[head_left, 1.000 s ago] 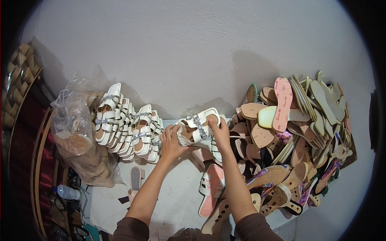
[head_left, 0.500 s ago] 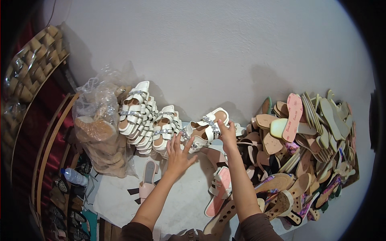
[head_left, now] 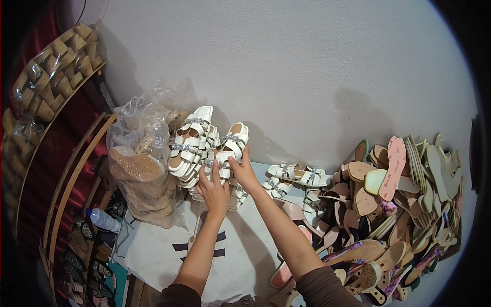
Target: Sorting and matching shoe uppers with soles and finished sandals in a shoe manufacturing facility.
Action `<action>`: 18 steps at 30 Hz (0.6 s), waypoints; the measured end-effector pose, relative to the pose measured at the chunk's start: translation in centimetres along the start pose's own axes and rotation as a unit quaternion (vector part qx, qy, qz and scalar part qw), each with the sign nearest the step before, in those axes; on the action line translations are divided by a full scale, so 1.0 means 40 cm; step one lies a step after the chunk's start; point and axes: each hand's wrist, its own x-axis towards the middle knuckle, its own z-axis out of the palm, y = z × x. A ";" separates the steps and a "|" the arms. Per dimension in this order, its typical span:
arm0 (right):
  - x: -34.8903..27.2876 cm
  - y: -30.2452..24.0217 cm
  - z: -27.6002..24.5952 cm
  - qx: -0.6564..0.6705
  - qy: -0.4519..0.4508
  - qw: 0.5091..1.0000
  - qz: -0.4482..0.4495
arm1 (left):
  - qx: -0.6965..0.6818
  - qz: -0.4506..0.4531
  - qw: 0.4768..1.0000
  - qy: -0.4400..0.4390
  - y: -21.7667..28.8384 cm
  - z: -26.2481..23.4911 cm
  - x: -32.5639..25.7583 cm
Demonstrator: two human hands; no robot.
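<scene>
A: Where are the hands, taking the clear plastic bag (head_left: pixel 140 169) as the marker?

B: Both sit just to the right of it, at the stack of white sandals (head_left: pixel 197 148) leaning on the wall (head_left: pixel 307 66). The left hand (head_left: pixel 214 190) lies flat against the lower sandals, fingers spread and pressed onto the straps. The right hand (head_left: pixel 243 171) has its fingers curled around the edge of the rightmost white sandal (head_left: pixel 232 146), thumb on the front.

A: Is that sandal off the stack?

B: No, it is touching the stack, upright, heel up against the wall.

A: Anything else near the bag?

B: Farther right, past the hands, a loose pair of white sandals (head_left: pixel 299 175) lies flat, and beyond that a heap of soles (head_left: pixel 404 204). Below the bag, a plastic bottle (head_left: pixel 102 220) lies on its side.
</scene>
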 end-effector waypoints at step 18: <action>0.035 0.123 -0.102 -0.435 -0.017 0.895 -0.096 | 0.001 0.012 0.998 -0.066 -0.044 0.098 -0.023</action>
